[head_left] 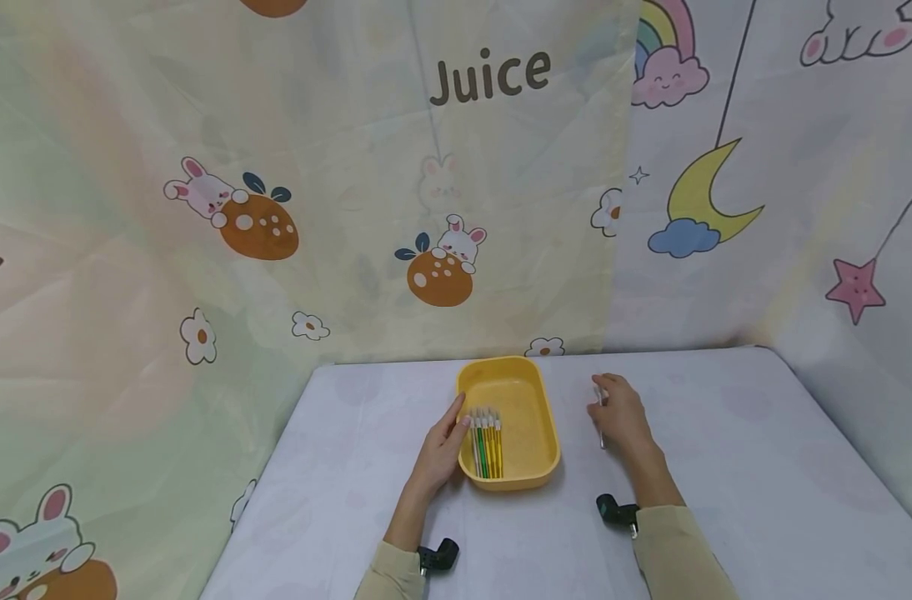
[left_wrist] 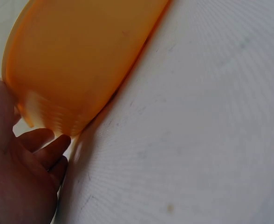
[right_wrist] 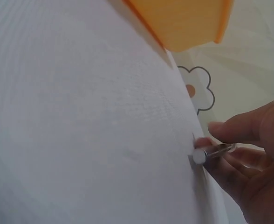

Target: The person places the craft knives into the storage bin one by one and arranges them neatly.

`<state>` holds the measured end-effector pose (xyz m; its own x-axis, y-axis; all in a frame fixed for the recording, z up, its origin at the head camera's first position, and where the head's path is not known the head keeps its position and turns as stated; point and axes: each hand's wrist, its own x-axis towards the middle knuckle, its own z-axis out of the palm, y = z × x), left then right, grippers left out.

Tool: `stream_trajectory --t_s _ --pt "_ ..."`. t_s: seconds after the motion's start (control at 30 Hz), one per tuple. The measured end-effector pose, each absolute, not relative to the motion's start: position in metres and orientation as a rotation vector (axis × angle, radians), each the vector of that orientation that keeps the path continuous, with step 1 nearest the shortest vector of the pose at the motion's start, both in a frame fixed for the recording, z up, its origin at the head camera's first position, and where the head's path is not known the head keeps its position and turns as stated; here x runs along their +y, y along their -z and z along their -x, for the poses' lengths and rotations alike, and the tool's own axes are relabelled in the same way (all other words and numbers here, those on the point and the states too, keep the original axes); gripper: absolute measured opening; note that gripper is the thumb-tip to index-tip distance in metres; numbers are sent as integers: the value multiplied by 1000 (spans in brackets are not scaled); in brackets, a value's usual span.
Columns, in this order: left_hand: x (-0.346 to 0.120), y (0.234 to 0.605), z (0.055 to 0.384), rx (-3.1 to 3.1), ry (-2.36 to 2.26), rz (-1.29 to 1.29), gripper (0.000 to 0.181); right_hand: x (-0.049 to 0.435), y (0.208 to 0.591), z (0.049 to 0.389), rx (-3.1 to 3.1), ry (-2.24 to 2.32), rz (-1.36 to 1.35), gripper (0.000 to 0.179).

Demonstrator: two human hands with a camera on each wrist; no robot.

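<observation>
A yellow tray (head_left: 527, 442) stands on the table, and several slim pens (head_left: 489, 450) with whitish tops lie side by side along its left part, some yellow, some green. My left hand (head_left: 439, 450) grips the tray's left side, thumb at the rim and other fingers along the outer wall; the left wrist view shows those fingertips right at the wall. To the right of the tray, my right hand (head_left: 623, 417) holds a slim silvery-white pen (head_left: 602, 437) between thumb and fingers. Its round end points toward the camera in the right wrist view, close over the table.
A white cloth covers the table (head_left: 726, 467). Behind it hangs a printed curtain (head_left: 351, 208) with rabbits, oranges and flowers, meeting the table's back edge. Dark wrist cameras (head_left: 438, 554) sit on both wrists.
</observation>
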<state>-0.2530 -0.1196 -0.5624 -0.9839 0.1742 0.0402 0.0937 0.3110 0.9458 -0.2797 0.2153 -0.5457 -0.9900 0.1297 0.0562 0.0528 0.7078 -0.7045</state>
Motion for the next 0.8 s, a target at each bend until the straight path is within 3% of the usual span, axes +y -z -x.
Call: stream_trajectory --t_s 0.8 --pt "-120 564 253 2485 -1791 -267 55 211 529 278 -2791 -1225 113 70"
